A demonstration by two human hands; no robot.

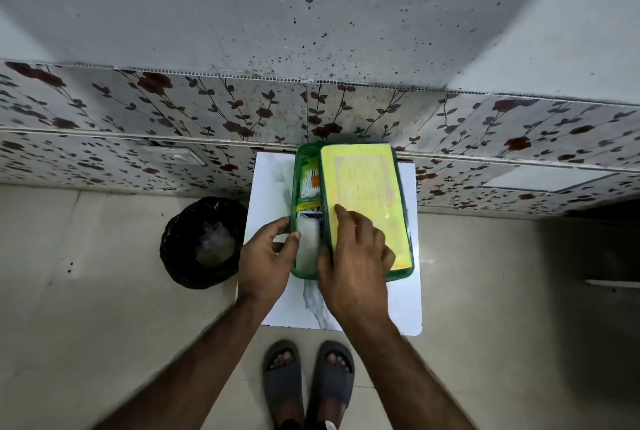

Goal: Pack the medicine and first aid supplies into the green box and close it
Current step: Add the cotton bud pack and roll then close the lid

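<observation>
Right hand (353, 256) fingers (341, 213) pinch lid (363, 183) — left hand (265, 256) grips green box (295, 183).

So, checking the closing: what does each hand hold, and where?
Left hand grips the green box by its left wall; right hand the lid, near left edge.

Box (294, 187) at table's (409, 294) far edge; lid (363, 183) over its right side, supplies (307, 183) inside left; bin (178, 221) left of table.

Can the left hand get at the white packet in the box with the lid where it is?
Probably yes: the yellow lid, held by the right hand, covers only the right of the green box; the white packet lies uncovered, right beside the left hand.
</observation>
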